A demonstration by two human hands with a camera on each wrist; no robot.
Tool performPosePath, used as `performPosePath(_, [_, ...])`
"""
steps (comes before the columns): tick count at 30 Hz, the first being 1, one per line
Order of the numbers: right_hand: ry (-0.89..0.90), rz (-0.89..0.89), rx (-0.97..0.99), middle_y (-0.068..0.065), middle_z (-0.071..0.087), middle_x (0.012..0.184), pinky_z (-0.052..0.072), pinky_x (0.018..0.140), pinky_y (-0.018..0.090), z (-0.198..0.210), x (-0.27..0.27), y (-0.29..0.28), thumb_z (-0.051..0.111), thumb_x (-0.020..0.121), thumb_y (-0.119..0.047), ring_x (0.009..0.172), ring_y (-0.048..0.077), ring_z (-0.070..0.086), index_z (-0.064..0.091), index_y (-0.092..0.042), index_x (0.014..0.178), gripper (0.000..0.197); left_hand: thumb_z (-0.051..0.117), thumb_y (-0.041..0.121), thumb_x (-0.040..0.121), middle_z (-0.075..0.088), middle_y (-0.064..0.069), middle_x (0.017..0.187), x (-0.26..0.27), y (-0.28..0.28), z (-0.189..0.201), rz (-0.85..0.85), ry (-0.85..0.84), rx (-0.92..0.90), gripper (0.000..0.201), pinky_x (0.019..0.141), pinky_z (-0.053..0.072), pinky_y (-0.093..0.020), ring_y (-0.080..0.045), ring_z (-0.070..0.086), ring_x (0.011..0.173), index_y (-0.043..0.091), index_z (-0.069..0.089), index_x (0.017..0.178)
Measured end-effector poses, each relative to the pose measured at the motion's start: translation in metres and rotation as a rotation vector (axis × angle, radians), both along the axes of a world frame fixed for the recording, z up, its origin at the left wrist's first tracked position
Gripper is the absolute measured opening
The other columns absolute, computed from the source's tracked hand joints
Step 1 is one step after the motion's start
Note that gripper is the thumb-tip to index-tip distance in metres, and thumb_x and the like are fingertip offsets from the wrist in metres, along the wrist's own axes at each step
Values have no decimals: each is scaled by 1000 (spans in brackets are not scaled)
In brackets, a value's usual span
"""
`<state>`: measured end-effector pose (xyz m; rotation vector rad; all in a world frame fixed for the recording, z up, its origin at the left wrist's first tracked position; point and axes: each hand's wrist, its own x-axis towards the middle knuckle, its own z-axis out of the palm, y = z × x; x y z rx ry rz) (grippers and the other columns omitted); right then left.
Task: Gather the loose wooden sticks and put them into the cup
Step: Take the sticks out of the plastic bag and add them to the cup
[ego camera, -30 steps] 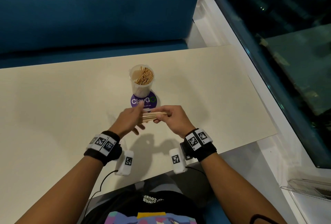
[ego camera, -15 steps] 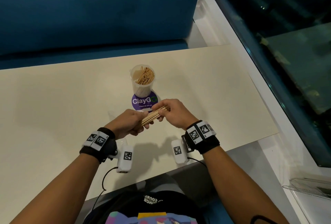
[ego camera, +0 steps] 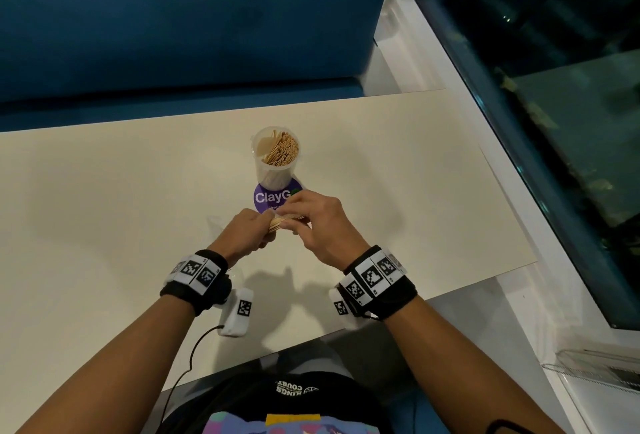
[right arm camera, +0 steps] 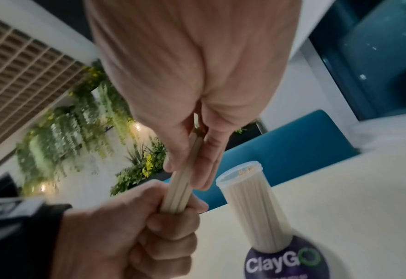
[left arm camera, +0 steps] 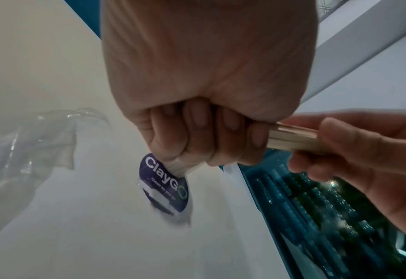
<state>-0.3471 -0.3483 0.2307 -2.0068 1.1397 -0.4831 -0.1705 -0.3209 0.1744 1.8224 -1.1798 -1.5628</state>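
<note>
Now both hands, left hand [ego camera: 246, 229] and right hand [ego camera: 317, 222], clamp the sticks [left arm camera: 292, 136]; square their ends, then tip them upright into the cup [ego camera: 275, 159] beyond

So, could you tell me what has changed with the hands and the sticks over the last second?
The left hand has closed from a fingertip hold into a fist round the bundle of sticks, and the right hand has slid up over its far end. The cup and the purple sticker stayed put.
</note>
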Motion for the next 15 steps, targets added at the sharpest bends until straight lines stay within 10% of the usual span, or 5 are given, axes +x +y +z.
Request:
performPosePath(11, [-2,-301,161,-2,75,84,53,68,9,47,5,-59,80,86,-14,77,9,72,81,-15,101,15,36,37,112,63,-16,68,20,-26,5,442,331,11,54,45,42,-28,-23,52,49,-2,66,89])
performPosePath(15, [-67,-433,13,-1,76,83,47,63,3,66,9,-109,77,89,-12,70,2,70,80,-12,102,14,63,29,99,71,-8,104,32,-49,-7,423,-30,-90,32,65,56,-36,-23,70,82,8,62,123])
